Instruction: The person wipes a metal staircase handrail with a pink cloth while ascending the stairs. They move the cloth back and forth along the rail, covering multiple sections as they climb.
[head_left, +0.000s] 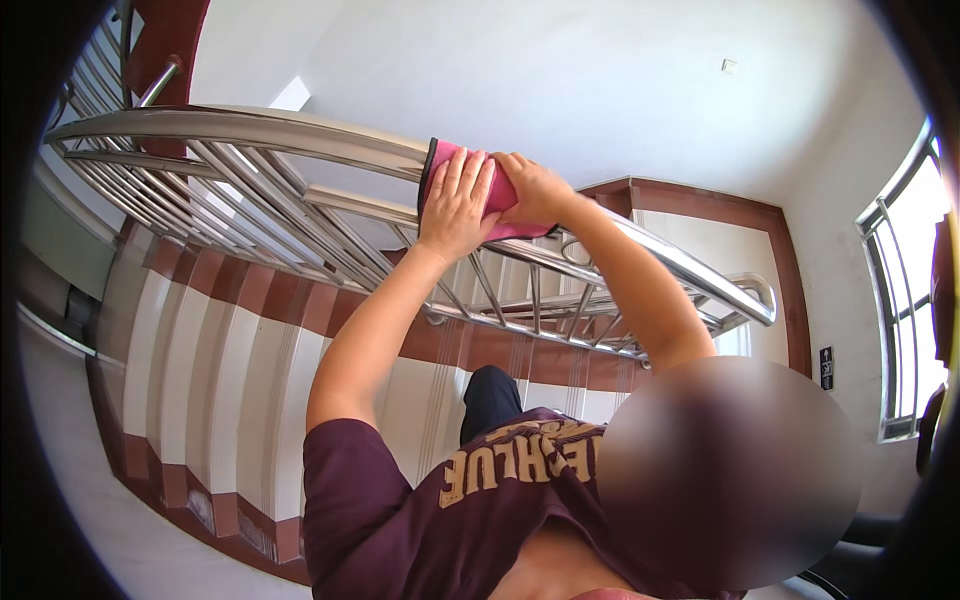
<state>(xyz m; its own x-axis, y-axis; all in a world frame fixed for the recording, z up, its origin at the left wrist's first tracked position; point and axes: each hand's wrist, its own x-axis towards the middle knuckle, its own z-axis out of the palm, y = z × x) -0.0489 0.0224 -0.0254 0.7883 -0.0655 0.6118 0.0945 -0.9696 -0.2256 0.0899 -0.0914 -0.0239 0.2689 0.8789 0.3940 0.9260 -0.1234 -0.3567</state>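
A pink cloth (501, 193) with black edging is draped over the thick top rail of a stainless steel stair handrail (300, 135). My left hand (459, 202) presses on the cloth's left part, fingers extended across the rail. Beside it, my right hand (534, 187) grips the cloth's right part, its fingers bent over the far side. The two hands nearly meet at the thumbs. Cloth hides the stretch of rail beneath them, and whatever lies under my palms is out of sight.
Thinner steel bars (247, 202) fill the balustrade below the rail. Stair treads (255, 390) with red-brown borders descend beneath me. A barred window (907, 330) and a small sign (826, 367) are on the right wall. A blurred patch covers the lower right.
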